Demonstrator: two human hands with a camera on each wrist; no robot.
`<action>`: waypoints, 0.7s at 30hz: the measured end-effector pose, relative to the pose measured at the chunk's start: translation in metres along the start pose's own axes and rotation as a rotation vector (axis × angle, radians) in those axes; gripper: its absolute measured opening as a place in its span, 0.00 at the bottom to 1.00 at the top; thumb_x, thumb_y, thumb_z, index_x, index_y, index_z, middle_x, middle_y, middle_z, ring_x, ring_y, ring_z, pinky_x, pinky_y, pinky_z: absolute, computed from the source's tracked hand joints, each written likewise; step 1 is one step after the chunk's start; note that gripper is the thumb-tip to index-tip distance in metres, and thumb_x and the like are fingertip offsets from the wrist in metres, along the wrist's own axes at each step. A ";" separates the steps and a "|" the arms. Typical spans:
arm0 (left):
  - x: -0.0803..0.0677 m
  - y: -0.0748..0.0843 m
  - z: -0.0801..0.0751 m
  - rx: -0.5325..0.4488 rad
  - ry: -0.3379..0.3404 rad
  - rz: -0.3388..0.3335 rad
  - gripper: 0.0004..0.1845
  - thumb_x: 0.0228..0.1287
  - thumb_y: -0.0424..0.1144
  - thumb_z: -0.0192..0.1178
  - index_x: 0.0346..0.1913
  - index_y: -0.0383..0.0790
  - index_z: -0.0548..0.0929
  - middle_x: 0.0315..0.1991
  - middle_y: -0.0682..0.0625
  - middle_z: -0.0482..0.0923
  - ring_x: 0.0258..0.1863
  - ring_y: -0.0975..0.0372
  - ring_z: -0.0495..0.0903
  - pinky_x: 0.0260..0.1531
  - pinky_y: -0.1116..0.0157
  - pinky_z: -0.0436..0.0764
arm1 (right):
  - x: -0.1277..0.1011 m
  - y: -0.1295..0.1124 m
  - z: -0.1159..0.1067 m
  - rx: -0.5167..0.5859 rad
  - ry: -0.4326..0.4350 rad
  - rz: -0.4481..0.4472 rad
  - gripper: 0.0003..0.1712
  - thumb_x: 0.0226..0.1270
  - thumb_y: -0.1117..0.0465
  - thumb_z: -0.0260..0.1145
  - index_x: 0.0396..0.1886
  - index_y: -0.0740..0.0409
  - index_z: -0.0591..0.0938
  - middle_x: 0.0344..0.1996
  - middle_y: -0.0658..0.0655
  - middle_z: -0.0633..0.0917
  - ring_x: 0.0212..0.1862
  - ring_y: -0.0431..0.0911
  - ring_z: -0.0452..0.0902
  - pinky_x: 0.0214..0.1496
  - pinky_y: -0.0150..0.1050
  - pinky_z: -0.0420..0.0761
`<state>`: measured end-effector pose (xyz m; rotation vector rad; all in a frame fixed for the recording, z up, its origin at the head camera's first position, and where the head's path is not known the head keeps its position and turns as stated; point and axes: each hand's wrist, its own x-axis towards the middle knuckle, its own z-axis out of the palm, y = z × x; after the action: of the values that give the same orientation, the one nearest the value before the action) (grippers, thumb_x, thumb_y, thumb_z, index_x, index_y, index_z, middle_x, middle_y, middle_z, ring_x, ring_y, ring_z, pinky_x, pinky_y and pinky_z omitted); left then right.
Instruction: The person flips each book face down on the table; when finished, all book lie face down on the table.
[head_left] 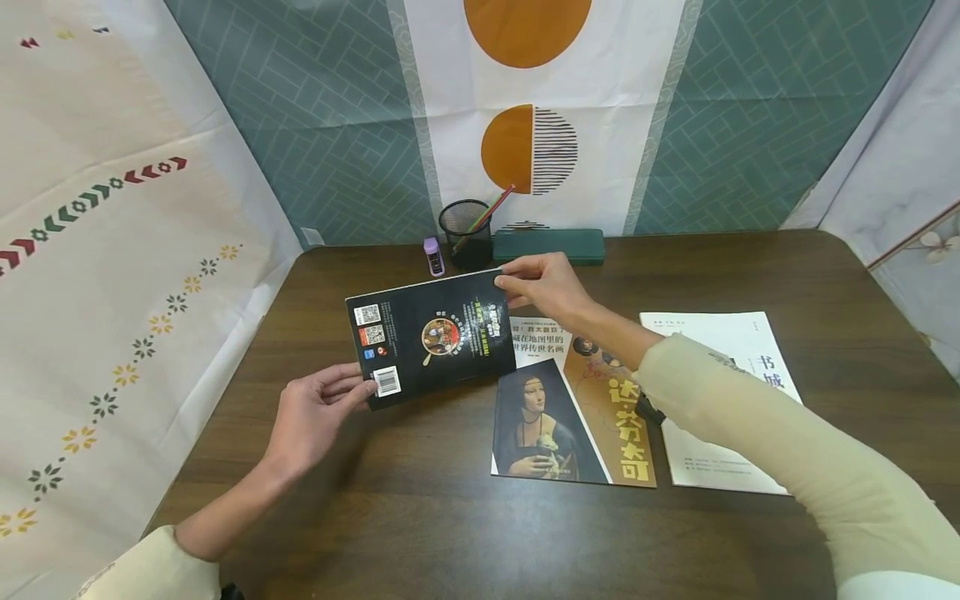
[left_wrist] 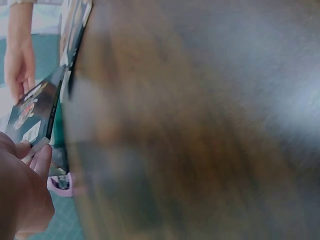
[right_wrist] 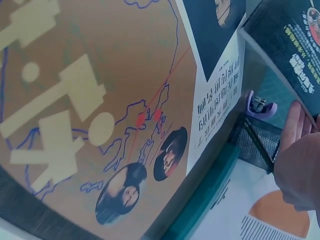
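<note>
A black paperback (head_left: 431, 336) is held above the dark wooden table (head_left: 420, 517), back cover up, with a barcode and QR codes showing. My left hand (head_left: 315, 412) pinches its near left corner by the barcode. My right hand (head_left: 542, 283) pinches the far right corner. In the left wrist view the book (left_wrist: 35, 112) shows edge-on above my left hand (left_wrist: 22, 190). The right wrist view shows the book's corner (right_wrist: 295, 45) beside my right hand (right_wrist: 300, 165).
An orange art book (head_left: 577, 412) with a portrait lies under my right forearm, a white book (head_left: 731, 400) to its right. At the back stand a mesh pen cup (head_left: 466, 233), a purple sharpener (head_left: 433, 257) and a green pencil case (head_left: 547, 246).
</note>
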<state>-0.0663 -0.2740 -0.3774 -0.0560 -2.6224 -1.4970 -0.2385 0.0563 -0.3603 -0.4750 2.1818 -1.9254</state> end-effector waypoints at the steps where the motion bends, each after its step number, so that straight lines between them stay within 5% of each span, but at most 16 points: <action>1: -0.001 -0.002 0.001 -0.009 -0.002 -0.010 0.16 0.70 0.30 0.71 0.57 0.27 0.87 0.45 0.37 0.90 0.35 0.60 0.92 0.40 0.68 0.88 | 0.001 0.001 0.001 -0.006 0.004 0.001 0.15 0.75 0.67 0.71 0.57 0.69 0.87 0.47 0.66 0.89 0.37 0.48 0.90 0.47 0.43 0.89; 6: -0.005 -0.010 0.007 -0.010 0.001 -0.037 0.17 0.70 0.29 0.71 0.58 0.25 0.86 0.45 0.35 0.90 0.37 0.57 0.93 0.40 0.70 0.87 | 0.008 0.004 0.009 -0.039 0.024 -0.005 0.14 0.74 0.66 0.72 0.55 0.68 0.89 0.43 0.65 0.90 0.34 0.48 0.89 0.46 0.42 0.90; 16: -0.011 -0.026 0.015 0.193 0.078 0.029 0.22 0.63 0.33 0.78 0.59 0.33 0.87 0.42 0.42 0.92 0.41 0.53 0.92 0.40 0.79 0.83 | 0.022 0.010 0.033 -0.169 0.090 0.020 0.13 0.70 0.64 0.76 0.52 0.63 0.92 0.43 0.60 0.93 0.32 0.48 0.89 0.42 0.40 0.90; 21: -0.013 -0.031 0.016 0.302 0.096 0.056 0.24 0.63 0.41 0.79 0.60 0.39 0.86 0.46 0.46 0.92 0.43 0.54 0.92 0.49 0.62 0.86 | 0.027 0.013 0.042 -0.212 0.096 0.021 0.14 0.69 0.66 0.76 0.53 0.62 0.92 0.46 0.61 0.92 0.36 0.51 0.92 0.43 0.41 0.90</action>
<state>-0.0575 -0.2755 -0.4137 -0.0275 -2.7105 -1.0447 -0.2499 0.0091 -0.3771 -0.3975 2.4562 -1.7487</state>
